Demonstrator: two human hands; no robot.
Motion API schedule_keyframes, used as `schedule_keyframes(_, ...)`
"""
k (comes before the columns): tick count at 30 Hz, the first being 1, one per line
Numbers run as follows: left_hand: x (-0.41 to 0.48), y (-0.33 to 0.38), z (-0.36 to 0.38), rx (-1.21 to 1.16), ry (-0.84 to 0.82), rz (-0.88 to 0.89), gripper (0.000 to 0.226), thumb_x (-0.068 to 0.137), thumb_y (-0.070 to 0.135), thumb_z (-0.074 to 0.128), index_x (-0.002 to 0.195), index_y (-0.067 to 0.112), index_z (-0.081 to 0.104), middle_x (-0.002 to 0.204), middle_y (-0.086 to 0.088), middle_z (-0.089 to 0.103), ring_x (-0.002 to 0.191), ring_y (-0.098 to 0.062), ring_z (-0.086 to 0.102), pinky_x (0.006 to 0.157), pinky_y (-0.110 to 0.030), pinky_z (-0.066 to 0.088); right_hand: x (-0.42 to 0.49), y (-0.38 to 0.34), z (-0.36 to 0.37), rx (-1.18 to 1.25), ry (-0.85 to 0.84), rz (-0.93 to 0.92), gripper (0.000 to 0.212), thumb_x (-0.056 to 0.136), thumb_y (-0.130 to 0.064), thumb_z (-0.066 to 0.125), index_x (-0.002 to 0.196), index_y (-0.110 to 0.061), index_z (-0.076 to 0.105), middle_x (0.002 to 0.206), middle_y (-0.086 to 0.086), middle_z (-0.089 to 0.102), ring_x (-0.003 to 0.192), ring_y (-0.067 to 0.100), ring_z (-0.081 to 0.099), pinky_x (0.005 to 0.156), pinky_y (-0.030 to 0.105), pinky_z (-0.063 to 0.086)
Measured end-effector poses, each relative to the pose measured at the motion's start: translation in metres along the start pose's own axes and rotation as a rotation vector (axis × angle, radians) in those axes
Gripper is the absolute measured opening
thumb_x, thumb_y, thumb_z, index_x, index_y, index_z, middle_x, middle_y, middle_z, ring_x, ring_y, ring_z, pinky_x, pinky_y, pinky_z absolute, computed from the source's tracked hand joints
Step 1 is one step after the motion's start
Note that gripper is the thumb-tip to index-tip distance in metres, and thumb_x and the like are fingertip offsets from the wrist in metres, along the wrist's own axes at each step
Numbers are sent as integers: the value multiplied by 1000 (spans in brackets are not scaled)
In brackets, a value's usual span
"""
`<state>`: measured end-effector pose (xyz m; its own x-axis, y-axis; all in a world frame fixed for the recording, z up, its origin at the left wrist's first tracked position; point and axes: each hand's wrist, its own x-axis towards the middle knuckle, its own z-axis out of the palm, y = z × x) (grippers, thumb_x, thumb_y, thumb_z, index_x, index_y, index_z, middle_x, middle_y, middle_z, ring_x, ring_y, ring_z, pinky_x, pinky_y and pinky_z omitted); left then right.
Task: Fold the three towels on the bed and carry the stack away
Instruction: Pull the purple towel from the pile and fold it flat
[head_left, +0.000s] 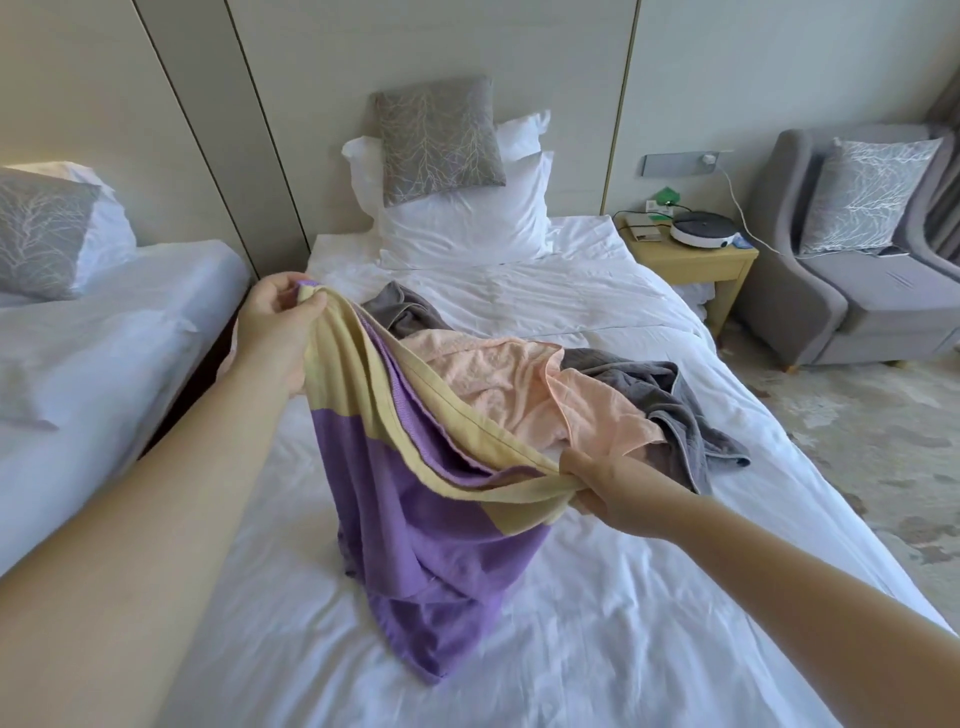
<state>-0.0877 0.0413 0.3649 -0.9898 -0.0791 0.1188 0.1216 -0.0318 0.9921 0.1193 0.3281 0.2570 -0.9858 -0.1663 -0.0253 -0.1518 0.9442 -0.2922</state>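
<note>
Over the white-sheeted bed (597, 649), my left hand (280, 322) and right hand (602, 488) pinch the yellow edge of a purple-and-yellow towel (431, 525), lifted, unfolded. Peach towel (519, 389) and grey towel (665, 410) lie crumpled behind; nothing folded yet.

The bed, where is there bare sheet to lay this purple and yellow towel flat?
Bare white sheet lies in front of the crumpled peach towel and grey towel, right of the hanging purple and yellow towel. Mid-bed is crowded.
</note>
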Motion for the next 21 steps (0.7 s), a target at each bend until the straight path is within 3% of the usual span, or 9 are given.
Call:
schedule_keyframes(4,-2,-3,-7,4,20,-16,19,88,8,62,90,27,58,99,0,62,86,-15,61,84,-39,52,2,-8,0,148,-36,-10,12,85,-8,57,97,-9,58,81,-4,54,72,18,51,61,23,34)
schedule_keyframes(8,3,6,-22,11,51,27,24,88,6,62,82,29,57,86,8,61,71,-1,60,67,-21,51,9,0,-21,-71,-140,-23,18,88,-20,60,104,-13,63,108,-1,57,93,19,57,77,27,41)
schedule_keyframes(12,13,20,-44,-4,112,54,23,87,6,63,81,28,58,86,8,61,83,-12,59,80,-27,48,8,8,-43,-442,-271,-49,23,83,-31,57,104,-23,59,101,-1,64,93,25,60,82,39,50)
schedule_keyframes(15,14,25,-45,-8,90,68,23,87,6,63,81,27,57,84,7,60,78,-9,58,77,-26,47,9,5,-45,-554,-351,-73,40,81,-31,55,120,-26,51,105,1,64,90,29,62,77,38,50)
schedule_keyframes(19,10,21,-40,-18,101,69,23,87,6,63,80,27,57,84,8,59,79,-9,57,80,-29,47,14,8,-46,-604,-335,-3,49,80,-47,59,118,-17,61,140,-7,41,89,28,60,73,33,42)
schedule_keyframes(21,10,18,-41,-8,105,63,24,87,6,63,80,28,57,83,10,59,77,-6,57,80,-30,47,12,9,-43,-656,-360,23,51,81,-50,59,119,-16,62,146,-7,32,90,27,60,77,35,40)
